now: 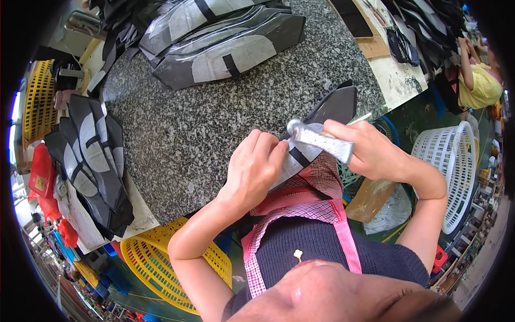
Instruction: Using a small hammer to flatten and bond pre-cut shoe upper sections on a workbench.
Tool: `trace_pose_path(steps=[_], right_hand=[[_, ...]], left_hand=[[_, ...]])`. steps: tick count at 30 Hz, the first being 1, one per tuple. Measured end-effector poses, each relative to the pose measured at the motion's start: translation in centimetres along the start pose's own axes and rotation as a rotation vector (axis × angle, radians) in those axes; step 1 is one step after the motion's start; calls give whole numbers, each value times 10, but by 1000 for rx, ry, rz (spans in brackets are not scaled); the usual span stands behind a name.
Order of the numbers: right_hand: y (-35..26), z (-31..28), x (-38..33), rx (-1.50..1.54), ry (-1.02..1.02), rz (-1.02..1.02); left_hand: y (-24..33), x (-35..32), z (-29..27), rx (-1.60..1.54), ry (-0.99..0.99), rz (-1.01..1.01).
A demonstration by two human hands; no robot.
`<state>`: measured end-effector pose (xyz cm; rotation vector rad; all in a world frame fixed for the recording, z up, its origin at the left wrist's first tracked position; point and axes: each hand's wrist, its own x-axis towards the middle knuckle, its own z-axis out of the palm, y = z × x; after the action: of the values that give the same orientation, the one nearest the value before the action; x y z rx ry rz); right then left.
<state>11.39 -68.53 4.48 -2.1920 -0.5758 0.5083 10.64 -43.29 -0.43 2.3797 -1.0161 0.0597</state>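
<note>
My right hand grips a hammer, whose metal head is slightly blurred and hangs over a dark grey panel. That flat panel, with a light grey patch and a black strip, lies along the near edge of the speckled granite slab. My left hand is closed at the panel's left part, fingers bent and pressed on its edge; the fingertips are partly hidden. Most of the hammer's handle is covered by my right hand.
Similar panels lie stacked at the slab's far side and in another pile on the left. A phone-like black device rests at the far right. A yellow basket and a white basket stand below; another person sits at right.
</note>
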Motion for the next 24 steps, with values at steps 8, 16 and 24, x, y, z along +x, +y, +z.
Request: trace_pose_path(steps=[8, 16, 24], right_hand=[[3, 20, 0, -29, -53, 49], [-10, 14, -1, 23, 43, -50], [-13, 15, 9, 34, -29, -8]], left_hand=[[-4, -4, -12, -105, 48, -259], [12, -28, 0, 168, 120, -71], [11, -40, -2, 93, 152, -92]])
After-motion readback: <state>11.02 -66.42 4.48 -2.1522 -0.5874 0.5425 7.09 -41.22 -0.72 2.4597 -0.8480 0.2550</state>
